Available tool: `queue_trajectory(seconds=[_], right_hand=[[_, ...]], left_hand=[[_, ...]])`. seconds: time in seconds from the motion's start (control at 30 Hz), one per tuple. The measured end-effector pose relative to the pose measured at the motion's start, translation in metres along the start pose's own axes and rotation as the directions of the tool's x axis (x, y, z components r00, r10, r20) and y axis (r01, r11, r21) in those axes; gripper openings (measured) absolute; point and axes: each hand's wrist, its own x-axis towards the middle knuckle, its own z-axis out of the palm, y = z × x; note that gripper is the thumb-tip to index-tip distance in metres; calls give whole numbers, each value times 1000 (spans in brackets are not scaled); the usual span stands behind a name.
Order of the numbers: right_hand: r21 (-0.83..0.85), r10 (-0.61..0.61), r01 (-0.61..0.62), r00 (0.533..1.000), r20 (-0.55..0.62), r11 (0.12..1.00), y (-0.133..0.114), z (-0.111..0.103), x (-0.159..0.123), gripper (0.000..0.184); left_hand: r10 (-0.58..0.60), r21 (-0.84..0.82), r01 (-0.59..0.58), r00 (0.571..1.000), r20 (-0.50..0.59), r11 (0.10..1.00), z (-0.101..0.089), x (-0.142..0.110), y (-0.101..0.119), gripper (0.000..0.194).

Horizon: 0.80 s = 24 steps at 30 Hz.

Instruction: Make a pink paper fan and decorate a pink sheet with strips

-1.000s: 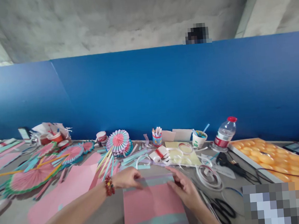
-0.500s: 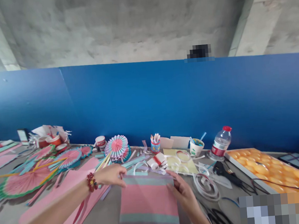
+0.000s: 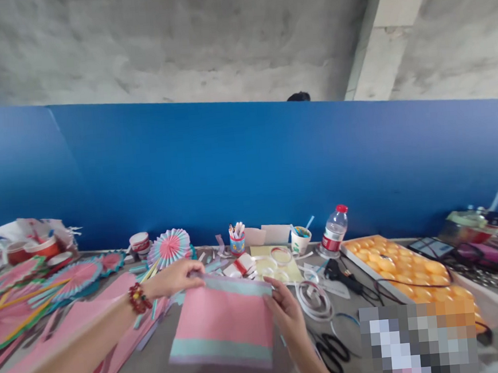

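Note:
A pink sheet of paper [image 3: 225,317] with mint and lilac bands along its far and near edges is held tilted over the grey table, in front of me. My left hand [image 3: 172,279], with a red bead bracelet on its wrist, pinches its far left corner. On the far right corner, my right hand [image 3: 286,307] is closed, thumb on the near face and fingers behind. Beyond the sheet lie a white and red packet [image 3: 240,266] and pale rings of tape on a yellow sheet [image 3: 296,272]. Black scissors [image 3: 332,355] rest to the right of my right hand.
Pleated paper fans [image 3: 170,247] and long pink paper [image 3: 99,313] spread on the left. A pen cup [image 3: 237,243], a paper cup [image 3: 300,243] and a water bottle [image 3: 335,231] stand along the blue partition [image 3: 230,165]. An orange bumpy panel [image 3: 410,268] lies right.
The view has swung right, so the table things sit further left and more shows at the right. Both hands still hold the paper, whose near edge is now tilted more to the left.

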Motion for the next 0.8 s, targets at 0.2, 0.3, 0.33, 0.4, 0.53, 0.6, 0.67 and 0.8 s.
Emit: queue_trajectory(seconds=[0.2, 0.3, 0.33, 0.4, 0.53, 0.6, 0.67, 0.8], right_hand=[[-37, 59, -50, 959, 278, 998, -15, 10, -12, 53], [-128, 87, -40, 916, 391, 991, -27, 12, -16, 58], [-196, 104, -22, 903, 418, 980, -32, 12, -17, 57], [-390, 159, 45, 866, 474, 920, -47, 11, -19, 49], [-642, 307, 229, 730, 611, 732, -75, 13, -31, 42], [-637, 333, 294, 657, 677, 713, -80, 14, -41, 51], [-640, 340, 332, 633, 696, 693, -76, 14, -50, 51], [-707, 353, 410, 655, 668, 576, -55, 8, -65, 31]], left_hand=[[-129, -265, 39, 935, -329, 963, -10, 7, -23, 38], [-111, -207, 42, 937, -330, 977, -4, 11, -29, 38], [-94, -180, 37, 942, -323, 983, -2, 12, -30, 37], [-61, -140, 19, 950, -305, 990, 4, 15, -30, 34], [1, -71, -19, 969, -246, 997, 19, 23, -29, 29], [19, -49, -30, 978, -208, 998, 28, 29, -28, 27], [32, -28, -37, 983, -180, 999, 37, 33, -27, 26], [67, 26, -63, 978, -197, 998, 55, 27, -16, 24]])
